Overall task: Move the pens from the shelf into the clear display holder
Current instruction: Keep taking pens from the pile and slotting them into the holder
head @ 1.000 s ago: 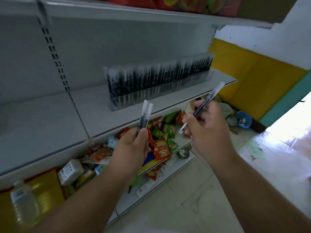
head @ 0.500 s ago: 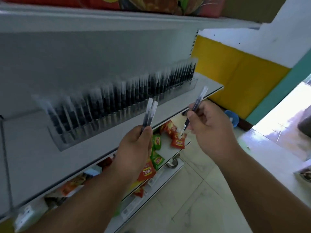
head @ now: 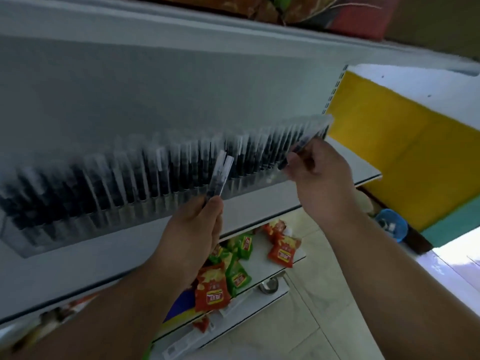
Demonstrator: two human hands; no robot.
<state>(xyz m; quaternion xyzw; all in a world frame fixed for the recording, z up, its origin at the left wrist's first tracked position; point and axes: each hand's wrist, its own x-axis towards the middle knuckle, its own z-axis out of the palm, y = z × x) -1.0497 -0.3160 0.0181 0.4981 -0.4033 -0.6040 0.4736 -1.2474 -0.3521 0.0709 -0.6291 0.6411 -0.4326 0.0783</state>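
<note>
A long clear display holder [head: 145, 201] runs along the white shelf [head: 345, 162], packed with several upright black pens with clear caps; it looks blurred. My left hand [head: 194, 229] grips two pens [head: 220, 175] upright in front of the holder's middle. My right hand [head: 319, 172] pinches a single pen [head: 301, 145], tilted with its cap up to the right, at the holder's right end. The tip of that pen is hidden among the standing pens.
A lower shelf [head: 262, 279] carries red and green snack packets [head: 211, 289]. Above hangs another shelf with colourful packages [head: 298, 11]. A yellow and teal wall [head: 405, 152] closes the right side, with a blue round object [head: 391, 224] on the tiled floor.
My right hand has lifted its pen up and forward to the holder's right end. My left hand has risen with its two pens. The view has tilted up and closer to the shelf.
</note>
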